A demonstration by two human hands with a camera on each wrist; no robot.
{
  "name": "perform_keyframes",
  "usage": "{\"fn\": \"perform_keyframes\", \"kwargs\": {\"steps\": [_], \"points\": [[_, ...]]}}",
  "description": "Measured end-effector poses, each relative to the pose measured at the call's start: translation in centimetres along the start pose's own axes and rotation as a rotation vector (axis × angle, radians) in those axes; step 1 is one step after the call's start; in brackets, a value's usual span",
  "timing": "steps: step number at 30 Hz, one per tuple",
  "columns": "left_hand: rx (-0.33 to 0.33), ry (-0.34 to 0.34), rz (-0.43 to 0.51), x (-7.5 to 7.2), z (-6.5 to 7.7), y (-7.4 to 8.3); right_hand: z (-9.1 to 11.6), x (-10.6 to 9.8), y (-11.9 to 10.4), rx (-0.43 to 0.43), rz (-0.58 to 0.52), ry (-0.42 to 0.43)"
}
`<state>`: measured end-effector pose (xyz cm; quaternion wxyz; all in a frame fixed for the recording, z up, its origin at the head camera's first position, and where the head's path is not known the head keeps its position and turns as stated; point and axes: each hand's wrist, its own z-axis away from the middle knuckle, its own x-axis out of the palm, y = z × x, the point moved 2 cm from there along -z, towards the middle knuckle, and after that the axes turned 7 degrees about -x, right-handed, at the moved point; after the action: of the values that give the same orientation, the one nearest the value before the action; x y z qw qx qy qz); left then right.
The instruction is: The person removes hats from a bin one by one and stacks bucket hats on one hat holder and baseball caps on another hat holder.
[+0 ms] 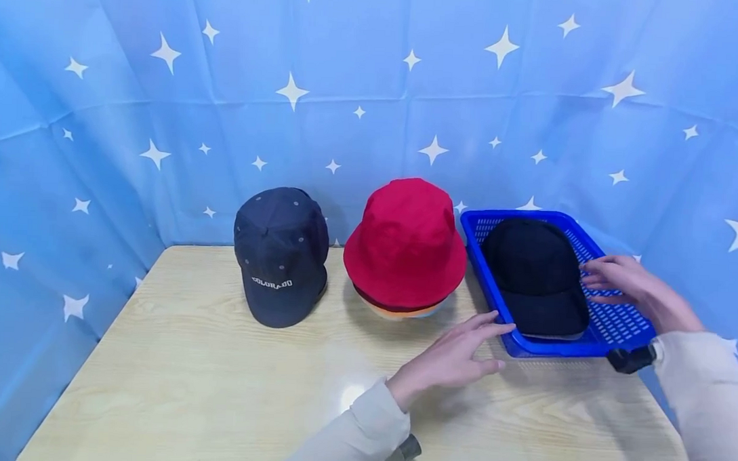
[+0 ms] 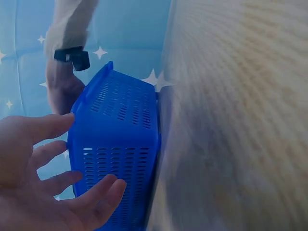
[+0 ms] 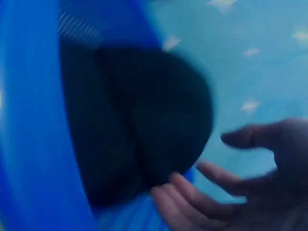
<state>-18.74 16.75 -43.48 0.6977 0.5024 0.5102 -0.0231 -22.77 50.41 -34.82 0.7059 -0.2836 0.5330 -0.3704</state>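
Left hand (image 1: 453, 354) and right hand (image 1: 635, 289) were spread beside the blue basket (image 1: 560, 349) at the surface's (image 1: 217, 388) far right corner. Step was (my read) settling the black cap (image 1: 534, 263); next likely needed fingertip nudges.

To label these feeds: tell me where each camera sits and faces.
Head: worn on the head, facing forward and down at the table; left hand and right hand show.
Left wrist: on that wrist, facing the outside of the blue basket; left hand near, right sleeve beyond.
Right wrist: on that wrist, facing the black cap; only the right hand shows.
Head and right wrist share the black cap.
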Motion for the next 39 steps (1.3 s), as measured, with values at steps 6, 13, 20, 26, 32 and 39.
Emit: {"fn": "perform_keyframes", "kwargs": {"steps": [6, 13, 20, 26, 32, 39], "points": [[-0.030, -0.051, 0.028, 0.7, 0.0, 0.3, -1.2, -1.8, 1.2, 0.175, 0.261, -0.247], [-0.034, -0.071, 0.045, 0.7, 0.2, 0.1, -2.8, -0.7, 1.9, 0.270, 0.208, -0.365], [-0.033, -0.065, 0.050, 0.7, 0.1, 0.0, -3.1, -0.5, 3.0, 0.262, 0.085, -0.338], [-0.023, -0.046, 0.059, 0.9, -0.2, 0.4, -3.1, -1.5, 4.6, 0.199, -0.084, -0.327], [-0.046, -0.060, 0.089, 1.0, -0.1, 0.3, -3.5, -1.2, 3.7, 0.170, -0.307, -0.188], [-0.048, -0.062, 0.103, 0.9, 0.0, 0.2, -3.3, -1.3, 1.4, 0.099, -0.558, -0.043]]}}
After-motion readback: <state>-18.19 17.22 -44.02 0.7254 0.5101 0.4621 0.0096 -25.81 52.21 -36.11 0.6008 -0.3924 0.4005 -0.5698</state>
